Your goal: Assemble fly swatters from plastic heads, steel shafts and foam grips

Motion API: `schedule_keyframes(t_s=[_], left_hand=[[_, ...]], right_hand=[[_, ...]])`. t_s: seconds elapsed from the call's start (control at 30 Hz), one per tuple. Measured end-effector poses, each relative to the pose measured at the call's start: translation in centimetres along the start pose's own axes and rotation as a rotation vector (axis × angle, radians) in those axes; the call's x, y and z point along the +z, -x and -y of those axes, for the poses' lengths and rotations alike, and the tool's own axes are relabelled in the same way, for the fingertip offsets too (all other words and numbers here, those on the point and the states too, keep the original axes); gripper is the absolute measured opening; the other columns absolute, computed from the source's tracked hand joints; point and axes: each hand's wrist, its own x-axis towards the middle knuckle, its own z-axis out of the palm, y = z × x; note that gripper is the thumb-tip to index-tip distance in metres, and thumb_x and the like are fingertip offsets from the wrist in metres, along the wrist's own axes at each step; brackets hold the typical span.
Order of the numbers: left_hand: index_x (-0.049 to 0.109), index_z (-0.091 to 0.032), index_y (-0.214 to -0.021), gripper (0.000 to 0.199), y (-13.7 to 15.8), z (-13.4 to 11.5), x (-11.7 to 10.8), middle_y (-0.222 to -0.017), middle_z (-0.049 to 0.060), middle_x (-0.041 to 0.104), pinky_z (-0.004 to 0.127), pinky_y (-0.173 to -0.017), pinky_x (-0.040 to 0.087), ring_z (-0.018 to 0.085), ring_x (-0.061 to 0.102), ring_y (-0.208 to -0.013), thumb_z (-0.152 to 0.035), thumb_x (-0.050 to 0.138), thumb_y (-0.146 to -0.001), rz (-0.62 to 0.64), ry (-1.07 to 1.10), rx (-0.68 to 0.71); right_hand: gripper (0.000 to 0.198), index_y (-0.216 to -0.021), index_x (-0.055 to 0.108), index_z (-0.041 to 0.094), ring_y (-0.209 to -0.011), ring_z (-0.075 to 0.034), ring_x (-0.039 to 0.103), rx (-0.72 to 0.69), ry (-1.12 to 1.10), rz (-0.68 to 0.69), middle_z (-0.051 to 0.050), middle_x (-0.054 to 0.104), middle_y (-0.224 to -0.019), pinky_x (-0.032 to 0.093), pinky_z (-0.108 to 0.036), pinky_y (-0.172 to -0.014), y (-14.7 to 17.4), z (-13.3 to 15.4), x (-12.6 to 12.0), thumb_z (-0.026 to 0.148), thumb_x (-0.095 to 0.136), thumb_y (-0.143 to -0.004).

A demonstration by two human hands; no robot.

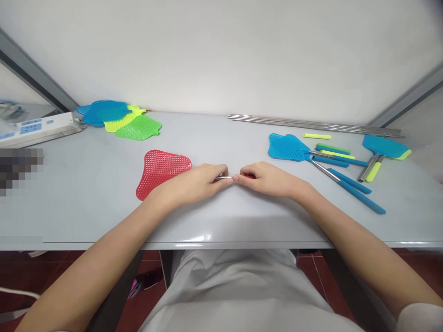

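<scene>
Low over the front of the table, my left hand (pixel 205 183) is closed around a thin metal rod (pixel 224 177), of which a short piece shows between my hands. My right hand (pixel 268 179) is closed on a red handle sleeve (pixel 249 175), mostly hidden by the fingers. The fingertips of both hands meet at the rod. A red perforated fly swatter head (pixel 162 168) lies flat beside my left hand, partly covered by the wrist. Whether the rod joins the red head is hidden under my left hand.
Blue, yellow and green swatter heads (pixel 138 127) lie at the back left near a power strip (pixel 44 127). Long metal rods (pixel 311 124) rest along the wall. At right are a blue swatter (pixel 289 147), several coloured sleeves (pixel 362 196) and another blue head (pixel 386 146).
</scene>
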Motion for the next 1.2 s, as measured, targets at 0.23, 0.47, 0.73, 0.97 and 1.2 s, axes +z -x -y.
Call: schedule_keyframes(t_s=[0.23,0.47,0.73,0.97,1.2], left_hand=[[0.051,-0.022,-0.078,0.043,0.08,-0.1,-0.09,-0.071,0.001,0.056,0.025,-0.049,0.03,0.013,0.048,-0.057,-0.057,0.026,-0.079,0.01,0.013,-0.007],[0.05,-0.022,-0.078,0.044,-0.03,-0.03,-0.01,-0.069,0.001,0.055,0.024,-0.049,0.03,0.013,0.048,-0.057,-0.057,0.025,-0.079,0.011,0.003,0.009],[0.049,-0.022,-0.079,0.042,0.05,0.11,-0.1,-0.07,0.001,0.054,0.023,-0.049,0.031,0.013,0.048,-0.059,-0.057,0.024,-0.08,0.003,-0.025,0.041],[0.048,-0.022,-0.078,0.044,-0.01,0.13,-0.01,-0.069,0.0,0.054,0.023,-0.048,0.031,0.013,0.048,-0.057,-0.058,0.023,-0.08,0.002,-0.044,0.038],[0.048,-0.023,-0.079,0.044,0.06,0.16,-0.03,-0.069,0.0,0.054,0.022,-0.047,0.031,0.013,0.048,-0.057,-0.058,0.022,-0.08,0.006,-0.06,0.033]], right_hand=[[0.049,-0.057,0.036,0.015,-0.049,-0.007,0.029,0.01,0.011,0.002,0.002,0.037,-0.052,0.018,-0.025,-0.05,0.01,0.19,-0.13,0.058,0.027,-0.08],[0.046,-0.056,0.036,0.015,-0.049,-0.006,0.029,-0.007,0.018,-0.005,0.002,0.038,-0.051,0.018,-0.025,-0.05,0.02,0.12,-0.1,0.052,0.029,-0.082],[0.046,-0.056,0.035,0.015,-0.049,-0.006,0.03,-0.024,0.041,-0.015,0.003,0.037,-0.05,0.018,-0.024,-0.049,0.06,-0.04,-0.03,0.053,0.028,-0.082],[0.045,-0.057,0.036,0.015,-0.049,-0.006,0.03,-0.02,0.049,-0.019,0.003,0.038,-0.05,0.018,-0.024,-0.05,-0.05,-0.02,-0.03,0.052,0.028,-0.083],[0.045,-0.057,0.037,0.015,-0.049,-0.006,0.03,-0.009,0.043,-0.015,0.003,0.038,-0.051,0.018,-0.024,-0.05,0.02,0.1,-0.1,0.051,0.029,-0.083]])
